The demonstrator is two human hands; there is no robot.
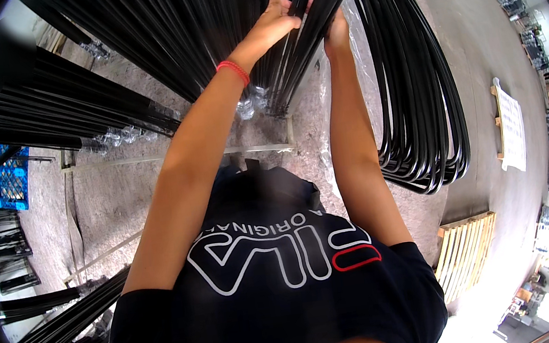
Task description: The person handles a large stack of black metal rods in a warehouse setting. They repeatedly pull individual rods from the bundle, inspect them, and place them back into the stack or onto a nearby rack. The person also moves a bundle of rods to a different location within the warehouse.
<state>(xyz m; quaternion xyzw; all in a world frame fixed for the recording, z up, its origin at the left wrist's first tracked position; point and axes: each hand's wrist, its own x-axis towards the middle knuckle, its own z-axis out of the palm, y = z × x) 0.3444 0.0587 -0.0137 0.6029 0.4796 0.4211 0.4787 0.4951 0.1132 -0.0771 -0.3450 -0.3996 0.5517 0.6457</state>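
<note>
Long black tubes (154, 28) stand close together in a row in front of me, several with clear plastic wrap at their lower ends. My left hand (275, 22), with a red band at the wrist, reaches to the row's right side, its fingers closed round a black tube. Just to the right, my right hand (337, 30) is wrapped against the outer side of the black tubes (320, 39) at the row's end. Those tubes hide most of its fingers, and both arms are stretched forward.
Bent black tubes (417, 106) with rounded ends hang close to my right arm. More straight black tubes (66, 94) stand at the left, near a blue plastic pallet (12, 180). A wooden pallet (466, 251) lies at the right. A pale floor bar (183, 156) runs before me.
</note>
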